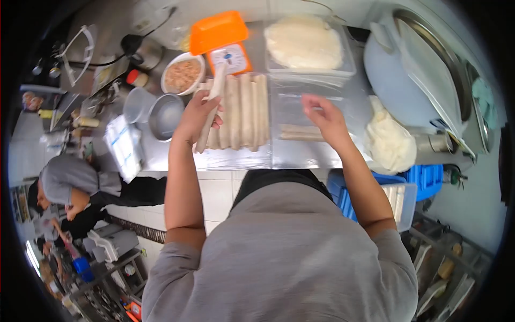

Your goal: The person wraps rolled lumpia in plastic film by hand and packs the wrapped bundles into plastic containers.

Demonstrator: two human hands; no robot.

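Observation:
My left hand (199,115) is closed around a long, pale uncooked spring roll (207,129), held tilted over the left end of a row of similar rolls (244,110). The row lies side by side on a silvery work surface. To the right, my right hand (325,119) hovers with its fingers apart and holds nothing. Below and left of it, one or two more rolls (300,132) lie on a sheet of clear plastic (287,107); part of them is hidden by the hand and wrist.
A bowl of pinkish filling (183,75), an orange kitchen scale (229,58) and a container of round pale wrappers (304,43) stand behind. A metal bowl (166,117) is left. A whitish cloth bundle (390,140) sits right. Another person (80,180) bends at far left.

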